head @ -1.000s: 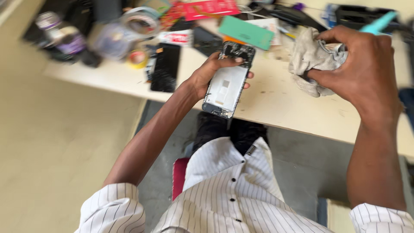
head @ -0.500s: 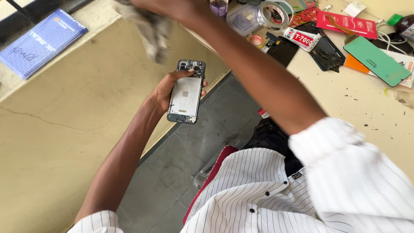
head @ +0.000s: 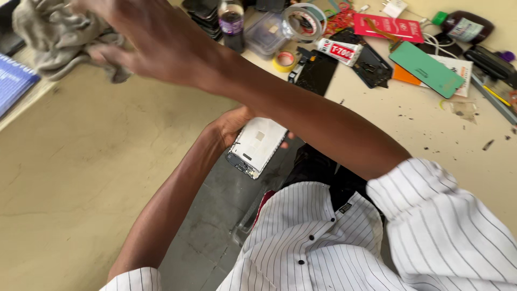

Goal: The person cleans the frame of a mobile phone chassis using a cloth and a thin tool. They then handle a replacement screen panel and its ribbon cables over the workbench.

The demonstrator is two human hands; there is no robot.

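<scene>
My left hand [head: 232,125] grips an opened phone body [head: 257,146] with a pale metal plate and bare circuitry along its lower edge, held over the gap beside the table edge. My right arm crosses above it, reaching far to the upper left. There my right hand [head: 142,46] clutches a crumpled grey cloth [head: 56,35] above the beige floor. Part of the phone is hidden behind my right forearm.
The beige table [head: 431,161] at the right carries a dark screen panel [head: 318,73], a white glue tube [head: 340,52], tape rolls [head: 306,19], a teal phone back [head: 426,69], a red card [head: 388,28], a small bottle [head: 232,24] and cables. A blue booklet [head: 13,86] lies at far left.
My right hand has swung the cloth from the table's right side across to the far left. The phone has tilted and moved nearer my body. My view has turned left.
</scene>
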